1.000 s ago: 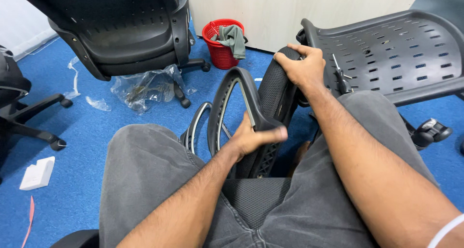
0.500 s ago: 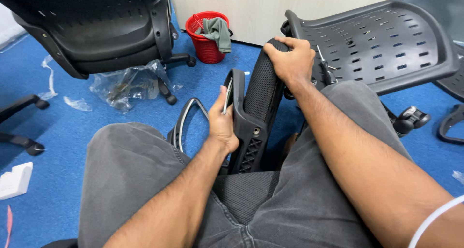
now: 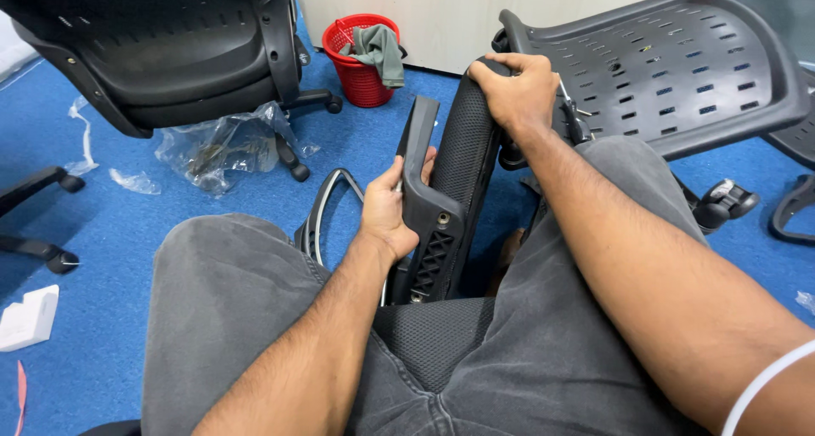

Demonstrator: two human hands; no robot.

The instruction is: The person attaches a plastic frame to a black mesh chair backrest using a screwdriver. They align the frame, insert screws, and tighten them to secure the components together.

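Observation:
I sit with a black mesh chair backrest (image 3: 463, 160) standing upright on edge between my knees. My left hand (image 3: 388, 211) grips its black plastic support bracket (image 3: 424, 198) from the left side, fingers wrapped around the edge. My right hand (image 3: 515, 92) is closed over the top of the backrest's mesh rim. A ribbed plastic part of the bracket (image 3: 431, 262) runs down toward my lap. A curved black armrest loop (image 3: 323, 211) lies on the floor just left of my left hand.
A perforated black seat pan (image 3: 679, 71) lies to the right, an upturned chair seat (image 3: 153, 45) at upper left. A red basket (image 3: 356, 58) with a cloth stands by the wall. Clear plastic wrapping (image 3: 216, 151) and a white foam piece (image 3: 27, 317) lie on the blue carpet.
The backrest has turned from angled to upright on edge. My left hand shifted from its frame onto the support bracket; my right hand stays on top.

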